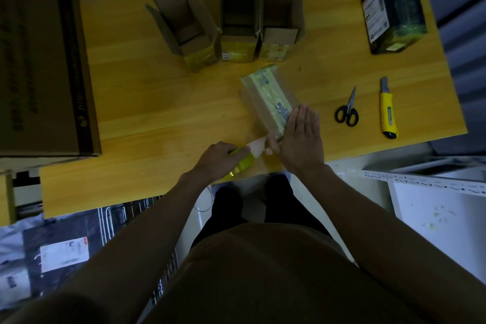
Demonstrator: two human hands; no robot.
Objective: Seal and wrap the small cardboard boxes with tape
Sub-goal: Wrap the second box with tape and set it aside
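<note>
Scissors lie beside a yellow utility knife.

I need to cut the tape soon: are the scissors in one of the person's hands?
No. The scissors lie on the table, beside the utility knife, right of the right hand.

Single head-worn wide-angle view, we look steeply down and forward from standing height, table filling the upper half, our own torso and forearms in the lower half, floor at both sides, edges bowed by the lens, no second view.
</note>
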